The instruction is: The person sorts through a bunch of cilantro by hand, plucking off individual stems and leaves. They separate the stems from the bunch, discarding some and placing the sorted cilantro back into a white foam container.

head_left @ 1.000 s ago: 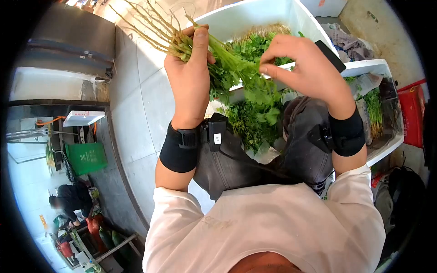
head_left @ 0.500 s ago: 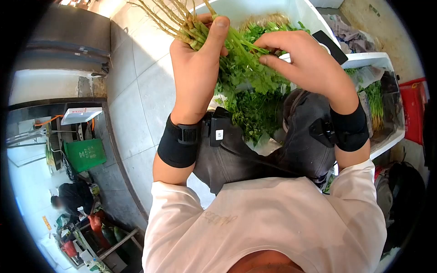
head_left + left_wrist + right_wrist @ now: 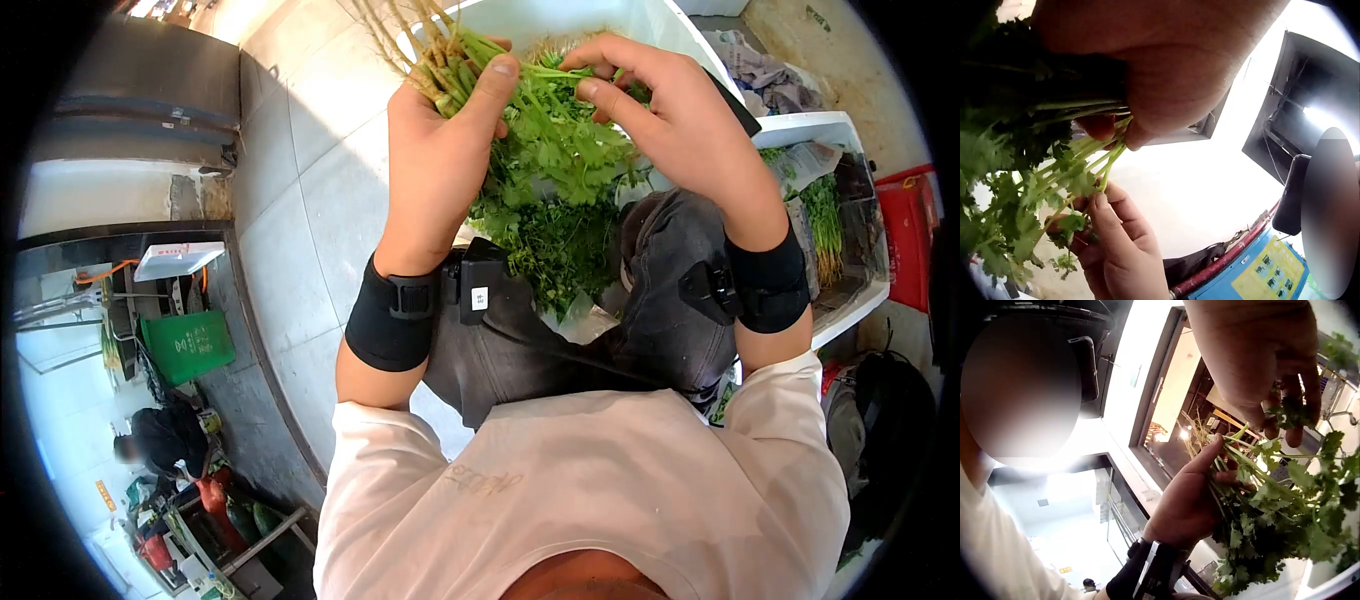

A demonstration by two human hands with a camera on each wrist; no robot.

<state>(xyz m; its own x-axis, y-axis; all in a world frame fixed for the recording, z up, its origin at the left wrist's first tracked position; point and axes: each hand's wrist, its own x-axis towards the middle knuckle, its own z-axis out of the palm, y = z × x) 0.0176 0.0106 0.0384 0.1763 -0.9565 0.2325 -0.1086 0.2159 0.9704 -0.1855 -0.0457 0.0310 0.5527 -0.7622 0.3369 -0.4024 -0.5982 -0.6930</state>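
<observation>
My left hand (image 3: 440, 160) grips a bunch of coriander (image 3: 570, 150) near its base, thumb across the stems. The pale roots (image 3: 1196, 440) stick out beyond the thumb side, and the leaves hang toward the right. To the right, my right hand (image 3: 690, 130) pinches a thin green stem at the edge of the bunch between thumb and fingers. The left wrist view shows that stem (image 3: 1107, 175) running from the left hand to the right thumb tip. Some small leaves (image 3: 1291, 414) show among the curled right fingers in the right wrist view.
More coriander (image 3: 560, 255) lies below, between the knees. A white foam box (image 3: 670, 40) holding greens stands ahead, and another foam box (image 3: 850, 150) with rooted greens is at right. A red bag (image 3: 905, 245) sits beyond it. Tiled floor (image 3: 300, 200) extends at left.
The left hand has shifted slightly right with the bunch. My right hand has moved up a little along its edge, and a stem now stretches sideways to its fingertips.
</observation>
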